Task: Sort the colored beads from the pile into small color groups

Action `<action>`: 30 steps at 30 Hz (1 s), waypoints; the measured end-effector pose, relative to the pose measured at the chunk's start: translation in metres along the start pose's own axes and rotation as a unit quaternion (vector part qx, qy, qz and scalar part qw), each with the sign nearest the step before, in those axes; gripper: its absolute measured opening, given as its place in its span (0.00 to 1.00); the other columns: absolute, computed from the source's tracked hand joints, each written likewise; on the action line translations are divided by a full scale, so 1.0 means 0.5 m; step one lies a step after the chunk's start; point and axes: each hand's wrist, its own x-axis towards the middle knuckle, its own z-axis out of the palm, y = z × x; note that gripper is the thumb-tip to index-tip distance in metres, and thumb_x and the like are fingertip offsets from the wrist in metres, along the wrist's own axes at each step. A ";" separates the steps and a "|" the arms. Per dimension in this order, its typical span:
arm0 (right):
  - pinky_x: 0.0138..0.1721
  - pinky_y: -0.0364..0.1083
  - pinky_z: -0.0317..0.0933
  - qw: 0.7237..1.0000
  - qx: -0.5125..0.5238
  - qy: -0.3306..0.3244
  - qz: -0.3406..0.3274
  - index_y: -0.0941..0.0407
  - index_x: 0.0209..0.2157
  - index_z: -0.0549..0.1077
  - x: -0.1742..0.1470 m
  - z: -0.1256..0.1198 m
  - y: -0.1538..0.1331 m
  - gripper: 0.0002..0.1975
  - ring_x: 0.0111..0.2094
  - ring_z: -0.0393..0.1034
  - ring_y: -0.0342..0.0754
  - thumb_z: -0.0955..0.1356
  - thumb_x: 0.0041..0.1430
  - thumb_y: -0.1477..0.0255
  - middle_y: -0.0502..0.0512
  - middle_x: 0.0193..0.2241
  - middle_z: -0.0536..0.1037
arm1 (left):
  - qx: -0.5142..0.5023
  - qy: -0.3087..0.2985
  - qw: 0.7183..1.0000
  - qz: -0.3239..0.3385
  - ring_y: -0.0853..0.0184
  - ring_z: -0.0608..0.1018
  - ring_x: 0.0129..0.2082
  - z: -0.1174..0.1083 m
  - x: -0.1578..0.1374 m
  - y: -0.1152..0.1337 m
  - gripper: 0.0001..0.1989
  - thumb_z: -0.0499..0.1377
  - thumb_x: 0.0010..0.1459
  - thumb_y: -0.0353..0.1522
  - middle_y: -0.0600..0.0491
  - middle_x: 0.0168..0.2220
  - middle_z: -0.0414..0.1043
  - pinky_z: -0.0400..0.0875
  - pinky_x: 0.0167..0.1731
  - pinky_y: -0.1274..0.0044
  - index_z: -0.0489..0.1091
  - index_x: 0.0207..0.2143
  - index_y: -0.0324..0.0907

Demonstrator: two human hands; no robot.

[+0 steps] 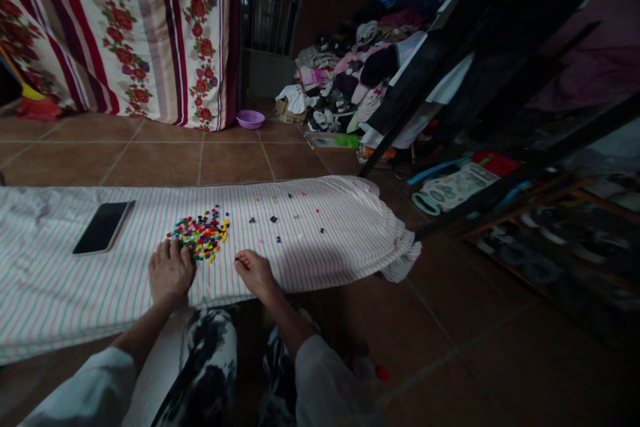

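A heap of small multicoloured beads lies on the striped cloth in front of me. My left hand rests palm down at the heap's near left edge, fingers stretched out and touching it. To the right of the heap, just above the cloth, my right hand is closed in a pinch, with a small dark bead showing at the fingertips. Farther right, beads are spread out in small separate groups by colour, among them black beads, blue beads and a red bead.
A dark-screened phone lies on the cloth at left. Beyond it are a floral curtain, a purple basin and a large pile of clothes. Racks with shoes stand at right on the tiled floor.
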 end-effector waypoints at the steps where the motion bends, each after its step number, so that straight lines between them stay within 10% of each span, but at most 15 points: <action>1: 0.36 0.39 0.66 1.000 -0.002 -0.002 0.005 0.52 0.37 0.75 -0.002 -0.004 -0.001 0.07 0.32 0.74 0.41 0.66 0.55 0.73 0.47 0.31 0.79 | -0.006 0.005 1.000 -0.002 0.53 0.65 0.56 0.002 0.000 -0.001 0.25 0.40 0.62 0.37 0.35 0.54 0.64 0.59 0.55 0.60 0.63 0.52 0.32; 13: 0.36 0.40 0.66 0.999 -0.039 0.028 0.006 0.51 0.38 0.75 0.000 -0.080 0.003 0.08 0.33 0.74 0.42 0.66 0.58 0.70 0.47 0.32 0.80 | -0.026 0.013 1.000 -0.011 0.55 0.67 0.54 0.006 0.002 -0.003 0.24 0.40 0.62 0.37 0.37 0.52 0.66 0.60 0.55 0.62 0.62 0.52 0.33; 30: 0.41 0.43 0.65 0.969 -0.164 0.176 0.056 0.54 0.38 0.77 0.173 -0.194 0.080 0.13 0.35 0.74 0.45 0.63 0.55 0.72 0.52 0.33 0.80 | 0.018 0.002 1.000 -0.012 0.53 0.66 0.56 0.001 0.004 0.006 0.25 0.39 0.63 0.37 0.35 0.53 0.66 0.60 0.54 0.62 0.63 0.52 0.30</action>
